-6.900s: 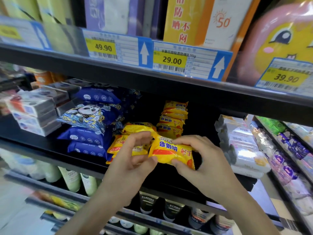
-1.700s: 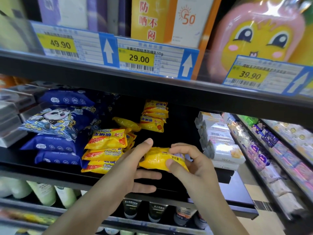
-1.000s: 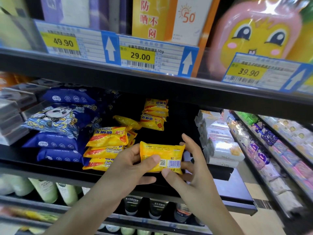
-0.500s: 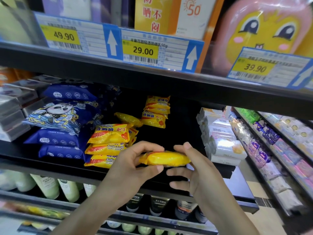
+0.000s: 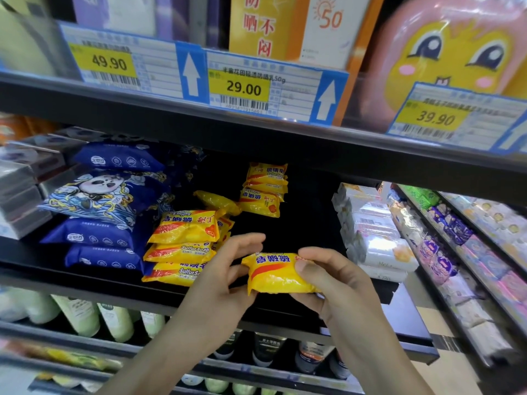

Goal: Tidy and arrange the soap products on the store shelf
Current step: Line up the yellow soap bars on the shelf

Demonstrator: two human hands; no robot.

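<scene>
Sulfur soap packet point(image 5: 278, 273): yellow wrapper with a red band, printed face toward the camera and upside down. Held between both hands in front of the black shelf point(image 5: 85, 280), above its front edge.

Left hand point(image 5: 225, 280): at the packet's left end; fingers curled behind and beneath it, thumb raised above its upper left corner.

Right hand point(image 5: 333, 283): grips the packet's right end; thumb pressed on the front face, fingers wrapped under and behind.

Front stack of sulfur soap point(image 5: 182, 249): three packets piled flat on the shelf, just left of the left hand; top one printed upside down, lower two reading "Sulfur Soap".

Rear stack of sulfur soap point(image 5: 265, 191): deeper on the shelf, above and beyond the hands.

Loose yellow packet point(image 5: 218, 202): lies tilted between the two stacks.

Blue wipe packs point(image 5: 108, 215): piled further left of the left hand; one carries a panda design.

Grey boxes point(image 5: 20, 195): stacked at far left, blurred.

White wrapped soap bars point(image 5: 373, 238): stacked just right of the right hand.

Price tags: 49.90 point(image 5: 109, 62), 29.00 point(image 5: 243, 88), 39.90 point(image 5: 435, 118), on the rail above the hands.

Sunscreen box point(image 5: 288, 27): orange and white, marked "50", on the upper shelf.

Pale green bottles point(image 5: 82, 317): on the shelf below the hands, to the left.
</scene>
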